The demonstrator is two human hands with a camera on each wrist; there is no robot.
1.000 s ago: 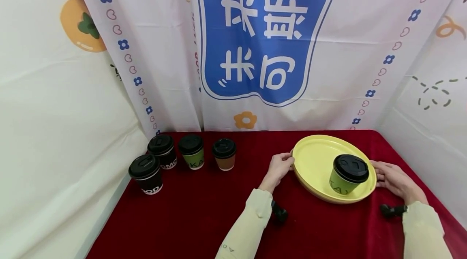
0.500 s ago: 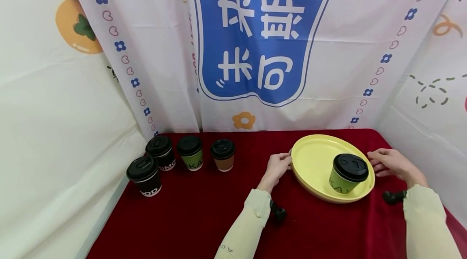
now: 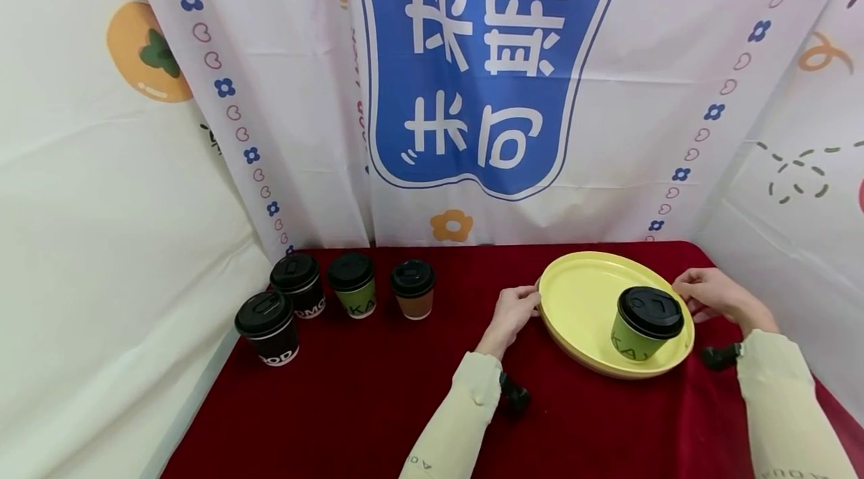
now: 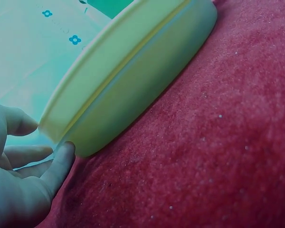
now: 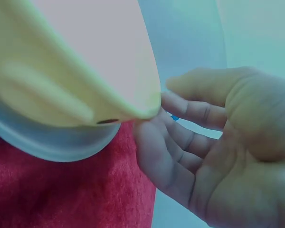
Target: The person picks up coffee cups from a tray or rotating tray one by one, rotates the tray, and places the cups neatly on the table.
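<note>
A round yellow plate stands on a red cloth, with a second plate stacked closely beneath it, a seam showing between them. On the upper plate stands a green paper cup with a black lid. My left hand holds the stack's left edge, one fingertip at the upper rim and another against the lower plate's side. My right hand is at the right rim, fingers curled under the upper plate's edge and thumb beside it. In the right wrist view the lower plate shows below the upper one.
At the left stand two black cups, a green cup and a smaller brown cup, all with black lids. A printed white curtain hangs behind, with white cloth walls on both sides.
My right hand drew slightly off the plate's right side, moved farther back along it, and touches the rim again. The left hand, plates and cups stay in place.
</note>
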